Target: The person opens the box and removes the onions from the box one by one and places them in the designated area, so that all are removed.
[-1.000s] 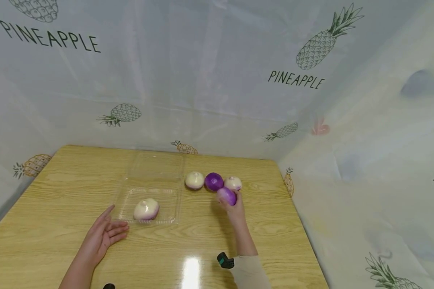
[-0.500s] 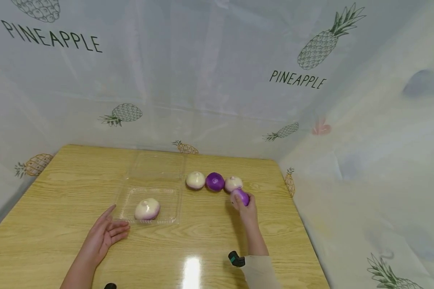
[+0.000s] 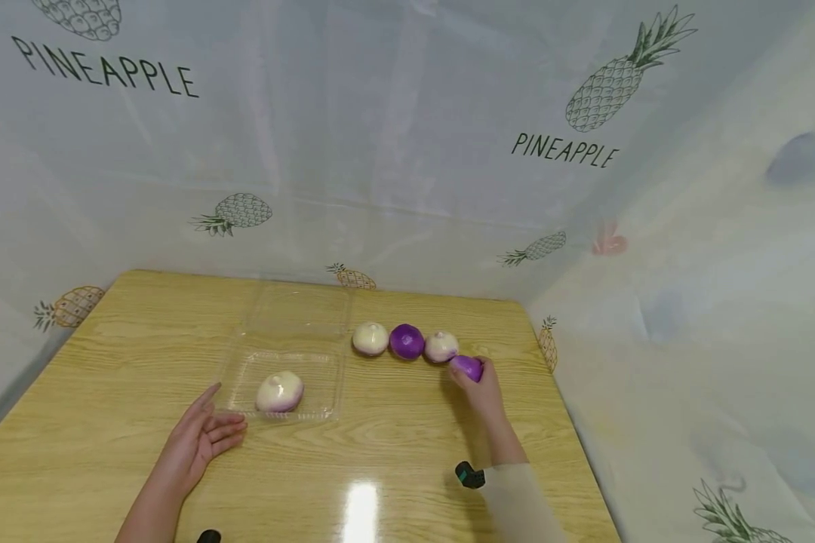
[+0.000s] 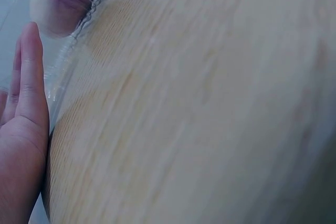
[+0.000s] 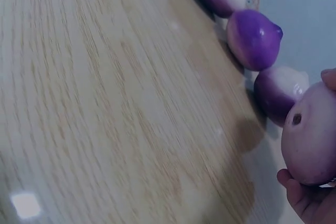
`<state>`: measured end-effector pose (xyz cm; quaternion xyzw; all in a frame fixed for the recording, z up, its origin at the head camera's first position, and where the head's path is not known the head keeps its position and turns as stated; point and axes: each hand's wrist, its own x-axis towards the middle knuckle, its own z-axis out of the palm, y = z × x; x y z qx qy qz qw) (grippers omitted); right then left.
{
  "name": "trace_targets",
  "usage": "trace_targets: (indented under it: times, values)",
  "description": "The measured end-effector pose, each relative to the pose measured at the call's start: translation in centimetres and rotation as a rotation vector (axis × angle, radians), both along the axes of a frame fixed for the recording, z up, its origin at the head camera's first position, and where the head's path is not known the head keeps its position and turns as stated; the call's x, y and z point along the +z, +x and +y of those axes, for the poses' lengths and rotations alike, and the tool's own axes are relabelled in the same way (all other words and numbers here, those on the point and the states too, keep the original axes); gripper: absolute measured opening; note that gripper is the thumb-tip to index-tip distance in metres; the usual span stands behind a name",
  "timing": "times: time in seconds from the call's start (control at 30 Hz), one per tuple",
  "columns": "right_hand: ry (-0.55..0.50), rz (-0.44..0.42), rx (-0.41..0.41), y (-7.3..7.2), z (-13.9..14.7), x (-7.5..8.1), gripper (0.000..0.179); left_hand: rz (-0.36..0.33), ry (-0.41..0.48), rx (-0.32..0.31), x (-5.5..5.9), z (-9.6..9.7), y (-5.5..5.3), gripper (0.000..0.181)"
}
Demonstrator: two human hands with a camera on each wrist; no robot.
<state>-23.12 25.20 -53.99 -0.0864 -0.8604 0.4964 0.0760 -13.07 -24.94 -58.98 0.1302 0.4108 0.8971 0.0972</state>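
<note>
My right hand [image 3: 485,388] grips a purple onion [image 3: 467,368] at the right end of a row of onions. In the right wrist view the held onion [image 5: 312,137] shows a small dark spot, with fingers and thumb on either side of it. Beside it in the row are a white-topped onion [image 3: 441,346], a deep purple onion [image 3: 407,342] and another white-topped onion [image 3: 370,338]. Fingers extended, my left hand [image 3: 193,441] lies at the front left corner of a clear hinged plastic box [image 3: 319,385]. One white and purple onion [image 3: 280,391] sits in that box.
The box's clear lid [image 3: 302,308] lies folded back towards the rear of the wooden table [image 3: 299,483]. Behind and to the right hangs a pale curtain [image 3: 380,151] printed with pineapples.
My right hand has carried the purple onion rightwards, from in front of the deep purple one to the row's right end. My left hand has stayed at the box.
</note>
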Motion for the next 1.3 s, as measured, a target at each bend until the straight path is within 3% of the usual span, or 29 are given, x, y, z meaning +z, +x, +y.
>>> trace_targets:
  times: [0.2,0.4,0.77,1.3]
  values:
    - [0.075,-0.005,0.038,-1.1,1.2,0.1,0.069,-0.002,0.005,0.002,0.0,0.0,0.0,0.058]
    - [0.087,-0.037,0.072,-1.8,2.1,0.5,0.069,-0.008,0.005,0.002,0.0,0.1,-0.2,0.059]
    - [0.183,-0.106,0.097,-3.4,3.4,0.9,0.07,0.022,0.015,-0.001,-0.4,-0.1,-0.2,0.051]
    - [0.199,-0.023,0.181,-5.4,5.0,0.4,0.072,-0.007,0.004,0.016,-0.2,0.1,-0.2,0.057]
